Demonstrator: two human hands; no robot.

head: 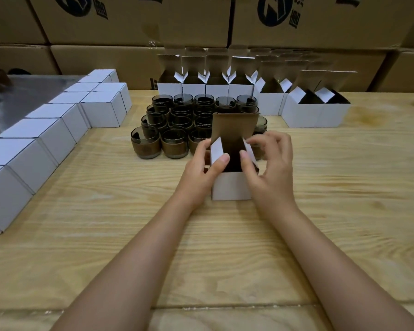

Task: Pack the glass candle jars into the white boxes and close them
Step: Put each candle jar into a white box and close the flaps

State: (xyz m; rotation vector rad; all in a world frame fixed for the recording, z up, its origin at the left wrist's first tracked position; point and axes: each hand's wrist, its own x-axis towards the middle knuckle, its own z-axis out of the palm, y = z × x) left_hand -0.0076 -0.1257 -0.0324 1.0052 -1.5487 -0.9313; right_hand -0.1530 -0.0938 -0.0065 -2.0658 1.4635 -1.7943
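Head view: box flaps being folded in at centre frame.

The box is held on the table. Its left flap is pinched by the thumb and curled fingers of the left hand, and its right flap by the thumb and forefinger of the right hand. The lid stands upright. Whether a jar lies inside cannot be told. Unpacked jars are crowded just behind and could be knocked if the box is pushed back. Free room is left in the lower frame. Closed boxes line the left edge.
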